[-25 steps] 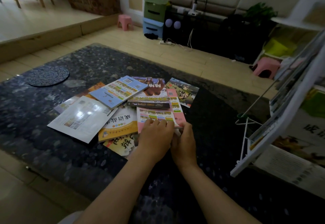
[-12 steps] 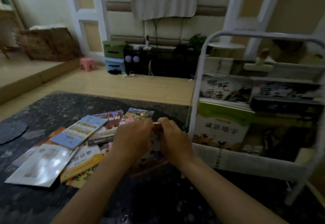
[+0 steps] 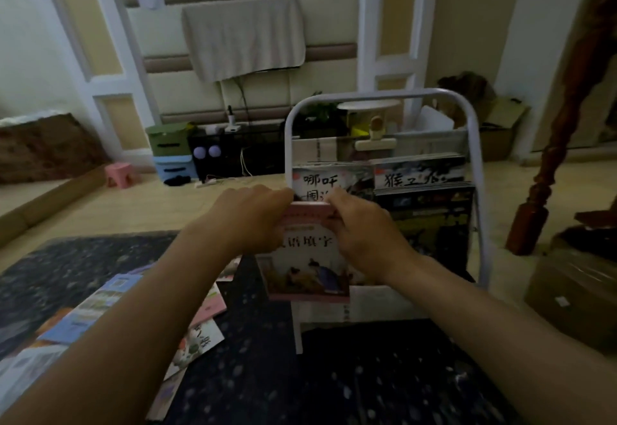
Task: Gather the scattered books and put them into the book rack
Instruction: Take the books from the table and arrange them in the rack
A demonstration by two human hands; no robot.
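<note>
Both hands pinched the top edge of a pink book (image 3: pixel 309 267), the left hand (image 3: pixel 247 221) at one corner and the right hand (image 3: pixel 364 234) at the other, holding it upright at the front of the book rack (image 3: pixel 384 92). Other books (image 3: pixel 424 224) already stood there. Scattered books (image 3: pixel 100 304) lay on the table (image 3: pixel 334 374), so the task seemed partway done

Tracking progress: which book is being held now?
The pink-edged book, gripped upright by left hand and right hand; others lie on the table or stand in the rack.
</note>
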